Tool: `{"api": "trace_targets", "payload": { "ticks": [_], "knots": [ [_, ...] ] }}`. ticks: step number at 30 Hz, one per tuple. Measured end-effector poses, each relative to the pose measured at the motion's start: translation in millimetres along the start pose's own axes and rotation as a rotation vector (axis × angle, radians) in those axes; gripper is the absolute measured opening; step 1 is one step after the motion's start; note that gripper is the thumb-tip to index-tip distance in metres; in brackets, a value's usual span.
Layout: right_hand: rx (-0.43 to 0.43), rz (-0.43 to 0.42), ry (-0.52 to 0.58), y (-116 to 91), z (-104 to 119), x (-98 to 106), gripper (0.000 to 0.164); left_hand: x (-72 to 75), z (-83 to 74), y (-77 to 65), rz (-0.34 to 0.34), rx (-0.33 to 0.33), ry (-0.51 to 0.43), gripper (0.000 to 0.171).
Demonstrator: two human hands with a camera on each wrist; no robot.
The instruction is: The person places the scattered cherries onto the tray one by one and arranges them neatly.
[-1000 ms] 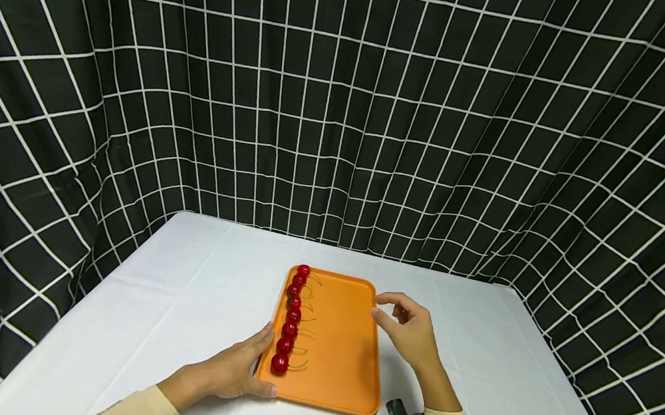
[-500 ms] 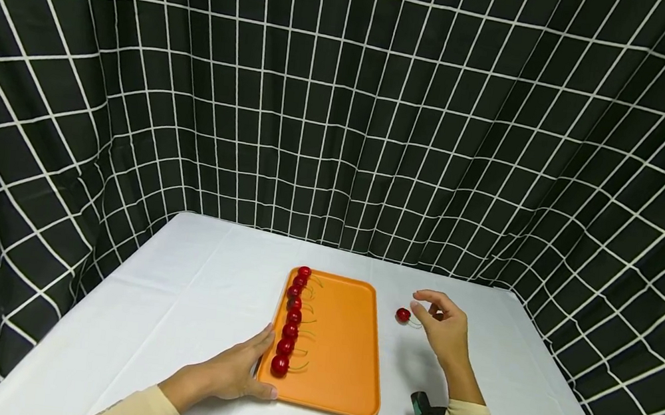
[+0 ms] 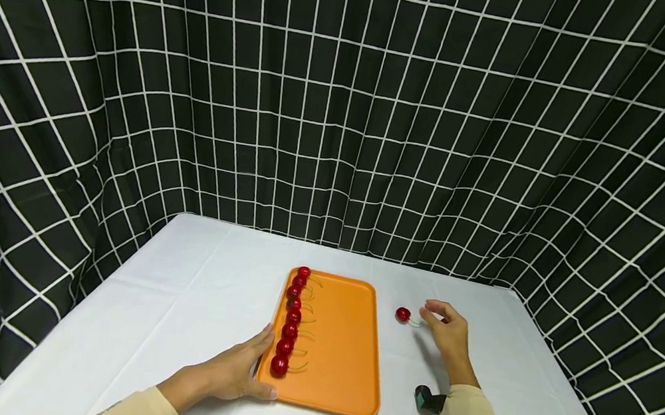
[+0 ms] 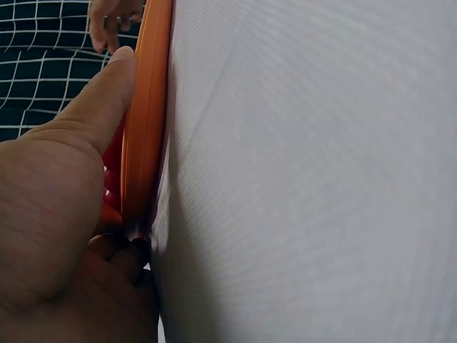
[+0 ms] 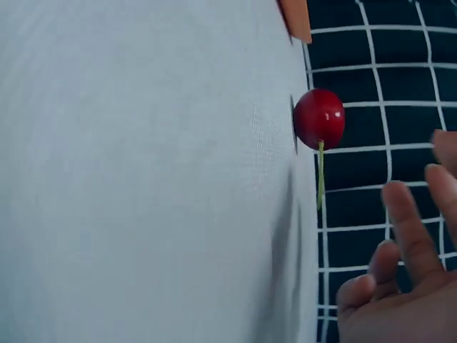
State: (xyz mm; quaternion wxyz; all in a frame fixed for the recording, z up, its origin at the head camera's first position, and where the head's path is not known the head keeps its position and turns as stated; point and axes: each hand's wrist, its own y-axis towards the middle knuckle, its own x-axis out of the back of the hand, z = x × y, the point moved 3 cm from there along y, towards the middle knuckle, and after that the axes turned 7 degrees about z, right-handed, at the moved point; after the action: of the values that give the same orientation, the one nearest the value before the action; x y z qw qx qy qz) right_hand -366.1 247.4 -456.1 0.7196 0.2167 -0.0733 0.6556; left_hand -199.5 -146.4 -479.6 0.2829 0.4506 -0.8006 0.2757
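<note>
An orange tray (image 3: pixel 337 348) lies on the white table, with several red cherries (image 3: pixel 290 331) in a row along its left side, stems pointing right. My left hand (image 3: pixel 233 368) holds the tray's near left corner, fingers along the left side and thumb (image 4: pixel 107 93) at the front rim. Right of the tray, a single cherry (image 3: pixel 403 315) sits on the cloth, its green stem (image 5: pixel 320 171) toward my right hand (image 3: pixel 447 329). That hand hovers beside the stem, thumb and index fingertips close together in the head view; the right wrist view shows its fingers apart from the cherry and holding nothing.
The white tablecloth (image 3: pixel 180 293) spreads around the tray. A black curtain with white grid lines (image 3: pixel 342 101) rises behind the table and at both sides. A small black device (image 3: pixel 428 400) is at my right wrist.
My right hand has moved right, away from the tray's right edge, and lowered slightly near the stem. The single cherry, earlier hidden behind it, has come into view. My left hand stays put.
</note>
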Motion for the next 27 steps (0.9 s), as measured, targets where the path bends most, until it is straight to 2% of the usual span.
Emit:
{"api": "trace_targets", "payload": {
  "ticks": [8, 15, 21, 27],
  "knots": [
    [-0.083, 0.145, -0.111, 3, -13, -6, 0.032, 0.4, -1.8, -1.8, -0.005, -0.002, 0.007, 0.114],
    [-0.09, 0.249, -0.177, 2, -20, -10, 0.031, 0.7, -2.3, -1.9, 0.0, -0.01, -0.006, 0.114],
    [-0.066, 0.247, -0.226, 3, -18, -12, 0.027, 1.7, -4.1, -1.9, -0.003, -0.008, -0.005, 0.114],
    [-0.098, 0.228, -0.267, 3, -18, -14, 0.021, 1.6, -3.6, -1.9, 0.0, -0.013, -0.013, 0.113]
  ]
}}
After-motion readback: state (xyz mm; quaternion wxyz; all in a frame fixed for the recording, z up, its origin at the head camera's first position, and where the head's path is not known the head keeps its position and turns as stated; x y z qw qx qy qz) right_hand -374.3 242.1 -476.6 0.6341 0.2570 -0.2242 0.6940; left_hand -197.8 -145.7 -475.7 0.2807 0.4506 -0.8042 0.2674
